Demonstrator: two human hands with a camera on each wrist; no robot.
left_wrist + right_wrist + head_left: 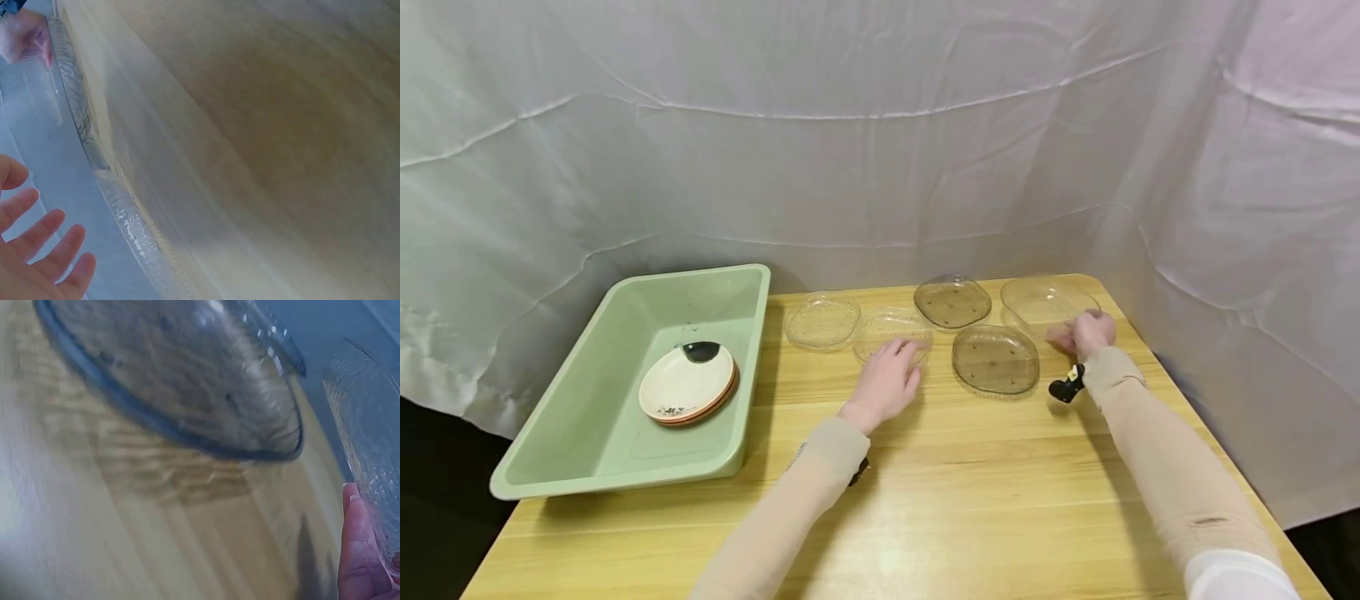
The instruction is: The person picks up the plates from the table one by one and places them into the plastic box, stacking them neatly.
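At the right rear, my right hand (1086, 333) grips the near edge of a clear plate (1037, 296), which looks raised and tilted. The right wrist view shows its fingers (357, 550) against this clear plate (369, 444). My left hand (886, 387) is held over a second clear plate (887, 325); in the left wrist view its fingers (47, 247) are spread and hold nothing. Left of that plate lies another clear plate (822, 323). Two smoky brown plates (952, 304) lie between the hands, the nearer smoky plate (996, 362) closest to my right hand.
A green tub (741, 392) stands on the left of the wooden table (940, 500). Inside it sits a stack of pale plates (681, 387) with a dark patch on the top one. A grey curtain (850, 167) hangs behind and beside the table.
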